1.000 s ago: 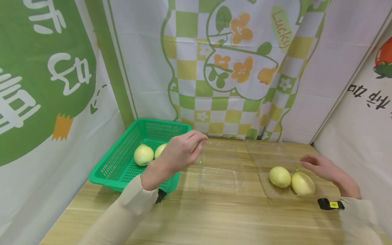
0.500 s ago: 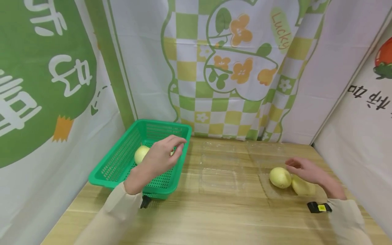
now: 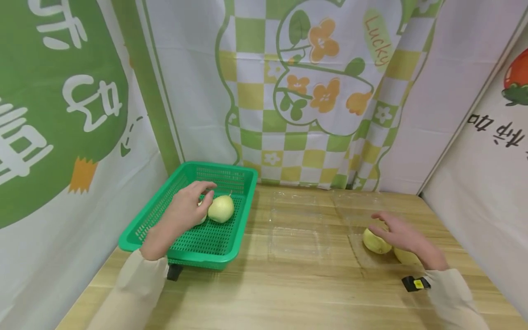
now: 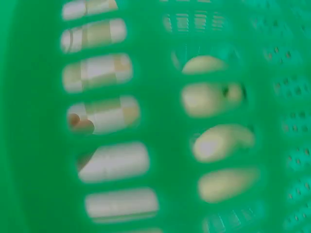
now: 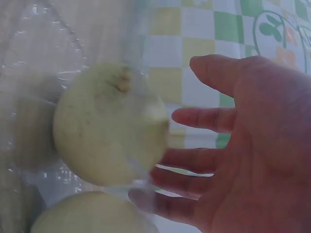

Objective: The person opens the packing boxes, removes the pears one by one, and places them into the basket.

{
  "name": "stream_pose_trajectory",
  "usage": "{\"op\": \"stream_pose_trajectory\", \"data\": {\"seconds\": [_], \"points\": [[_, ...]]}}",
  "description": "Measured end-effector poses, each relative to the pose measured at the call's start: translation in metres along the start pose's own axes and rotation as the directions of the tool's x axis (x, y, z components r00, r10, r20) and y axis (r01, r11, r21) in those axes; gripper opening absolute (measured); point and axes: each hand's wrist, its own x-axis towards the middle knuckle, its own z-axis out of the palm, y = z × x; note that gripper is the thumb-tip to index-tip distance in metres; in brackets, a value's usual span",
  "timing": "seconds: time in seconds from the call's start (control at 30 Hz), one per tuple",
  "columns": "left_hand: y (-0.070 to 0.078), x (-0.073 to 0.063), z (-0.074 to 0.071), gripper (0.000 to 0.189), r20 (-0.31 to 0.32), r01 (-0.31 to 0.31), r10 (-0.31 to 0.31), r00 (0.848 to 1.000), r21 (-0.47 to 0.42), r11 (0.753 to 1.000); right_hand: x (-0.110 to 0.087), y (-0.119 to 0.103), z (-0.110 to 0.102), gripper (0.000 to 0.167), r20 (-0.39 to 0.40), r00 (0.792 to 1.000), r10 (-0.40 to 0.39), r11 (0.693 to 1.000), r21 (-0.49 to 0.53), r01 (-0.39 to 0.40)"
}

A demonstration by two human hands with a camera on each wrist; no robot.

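My left hand point(image 3: 183, 208) is over the green basket point(image 3: 243, 220), thumb and fingers parted and nothing between them. Beside its fingertips lies a pale yellow-green pear point(image 3: 222, 209); a second pear point(image 3: 201, 217) is mostly hidden behind the hand. The left wrist view looks through the slots of the basket wall point(image 4: 160, 121), past which pears show blurred. On the right, my right hand point(image 3: 398, 236) hovers with fingers spread over two pears in a clear plastic tray point(image 3: 354, 256). In the right wrist view, those fingers are right beside the nearer pear point(image 5: 107, 126).
Another clear plastic container point(image 3: 294, 240) lies mid-table, with more clear plastic point(image 3: 359, 199) toward the back right. The wooden table point(image 3: 288, 293) ends at a checked curtain point(image 3: 305, 151). Printed cloth walls stand on both sides.
My left hand has moved left over the basket, uncovering the right-hand pear and covering the other. My right hand has moved left over the pears, its fingers spreading.
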Motion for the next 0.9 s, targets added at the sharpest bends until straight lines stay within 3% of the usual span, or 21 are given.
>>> {"op": "stream_pose_trajectory", "data": {"seconds": [0.23,0.4,0.63,0.9], "points": [[-0.025,-0.005,-0.013,0.035,0.037,0.075,-0.078,0.996,0.076,0.994,0.009,-0.007,0.014,0.049,-0.009,0.998,-0.062,0.996,-0.063,0.061],[-0.043,-0.013,-0.018,0.035,0.055,0.068,-0.076,0.996,0.132,0.989,0.011,-0.009,0.02,0.043,-0.008,0.996,-0.092,0.988,-0.124,0.091],[-0.06,-0.02,-0.024,0.036,0.055,0.069,-0.08,0.995,0.181,0.981,0.01,-0.008,0.022,0.041,0.012,0.999,-0.052,0.987,-0.149,0.053],[-0.076,-0.026,-0.031,0.047,0.134,0.124,-0.163,0.978,0.259,0.958,0.009,-0.007,0.028,0.042,-0.008,0.998,-0.057,0.982,-0.181,0.055]]}}
